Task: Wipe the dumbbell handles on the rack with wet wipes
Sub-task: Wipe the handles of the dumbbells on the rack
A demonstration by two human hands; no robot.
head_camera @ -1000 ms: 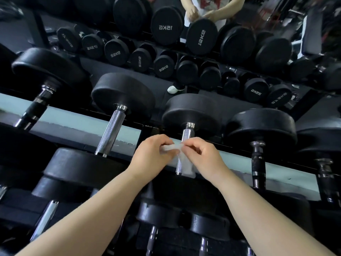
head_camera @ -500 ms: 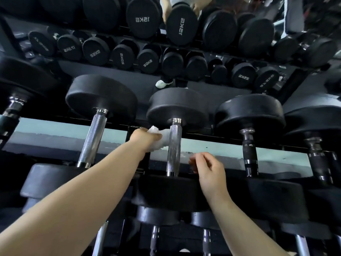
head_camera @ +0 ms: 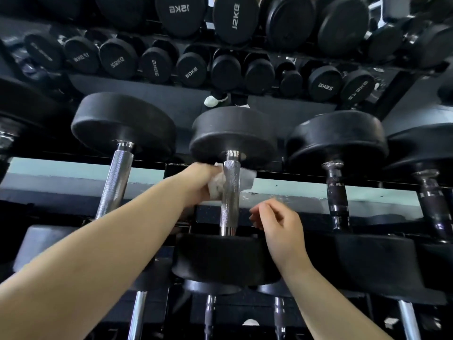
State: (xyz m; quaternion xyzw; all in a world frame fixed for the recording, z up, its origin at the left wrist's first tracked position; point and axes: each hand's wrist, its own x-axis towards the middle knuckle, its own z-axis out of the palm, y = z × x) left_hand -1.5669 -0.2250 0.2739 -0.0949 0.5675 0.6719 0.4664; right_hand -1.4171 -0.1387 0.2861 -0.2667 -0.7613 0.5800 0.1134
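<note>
The left hand point(head_camera: 197, 184) clutches the wipe point(head_camera: 247, 179) in its fingers around the top of the middle handle point(head_camera: 230, 202). The right hand point(head_camera: 282, 231) hangs loosely curled and empty. This handle looks barely started; the others' state is unclear.

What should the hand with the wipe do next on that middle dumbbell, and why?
Probably slide the left hand down the handle toward the near weight. The wet wipe sits wrapped behind the handle's top end only, so the lower length looks uncovered. The right hand hovers beside it, holding nothing.
</note>
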